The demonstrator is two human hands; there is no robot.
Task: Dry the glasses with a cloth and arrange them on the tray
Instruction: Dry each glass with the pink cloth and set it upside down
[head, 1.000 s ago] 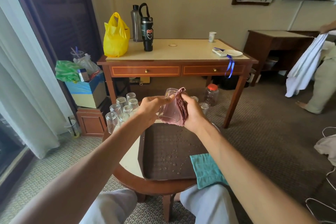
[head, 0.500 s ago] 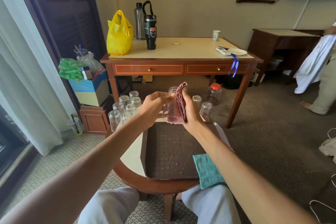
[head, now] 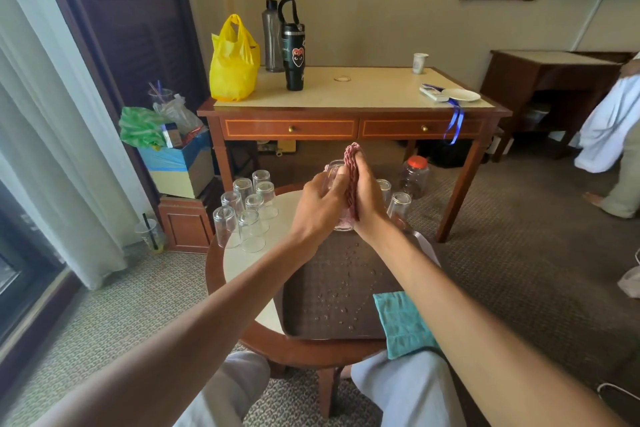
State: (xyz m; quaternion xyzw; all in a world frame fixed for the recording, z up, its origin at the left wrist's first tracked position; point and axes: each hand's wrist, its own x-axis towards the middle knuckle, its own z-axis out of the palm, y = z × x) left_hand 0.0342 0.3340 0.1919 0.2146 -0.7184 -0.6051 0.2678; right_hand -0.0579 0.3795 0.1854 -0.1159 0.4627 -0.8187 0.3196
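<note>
Head view, seven glasses [head: 254, 203], two glasses [head: 398, 206]; one glass [head: 332, 172], cloth [head: 351, 163] held

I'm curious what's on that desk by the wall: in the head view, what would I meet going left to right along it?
Yellow bag → grey bottle → black tumbler → small ring → white cup → white plate.

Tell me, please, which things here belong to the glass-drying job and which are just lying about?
Job: glass, held in left hand; pink cloth, held in right hand; upturned glasses; brown tray.
Lying about: yellow bag; black tumbler; orange-lidded jar; white cup.
</note>
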